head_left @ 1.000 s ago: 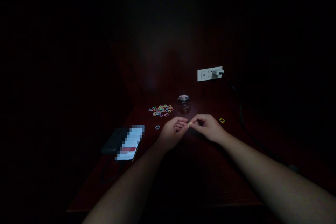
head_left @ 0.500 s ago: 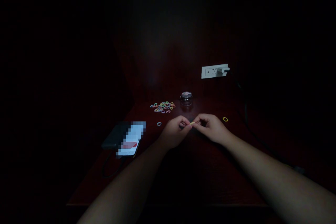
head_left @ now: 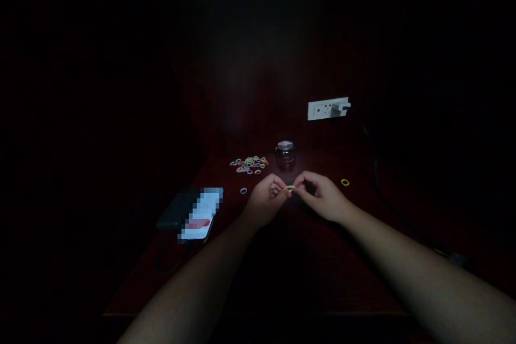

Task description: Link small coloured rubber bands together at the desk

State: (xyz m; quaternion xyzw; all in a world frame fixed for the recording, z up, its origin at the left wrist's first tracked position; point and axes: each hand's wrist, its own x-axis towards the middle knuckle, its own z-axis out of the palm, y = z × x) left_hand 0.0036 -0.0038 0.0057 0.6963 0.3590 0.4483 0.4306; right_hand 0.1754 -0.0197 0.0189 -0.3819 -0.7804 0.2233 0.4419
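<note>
Between my two hands, just above the dark red table [head_left: 322,279], is a small yellow hair tie [head_left: 290,188]. My left hand [head_left: 266,201] pinches its left side between thumb and fingers. On its right side, my right hand [head_left: 322,196] pinches it too, fingers curled. A heap of small coloured hair ties [head_left: 250,164] lies beyond my left hand. One loose blue hair tie [head_left: 243,191] rests left of that hand, and a brighter yellow hair tie [head_left: 345,183] lies to the right of my right hand.
A small clear lidded jar [head_left: 285,151] stands behind my hands. At the left lie a lit phone [head_left: 203,212] and a dark flat box-shaped object [head_left: 177,209] with a cable. A wall socket [head_left: 327,109] holds a plug, its black cable [head_left: 377,172] running down the right side.
The yellow hair tie has shifted slightly left and its ring shape shows more openly between my fingertips. Both hands still pinch it.
</note>
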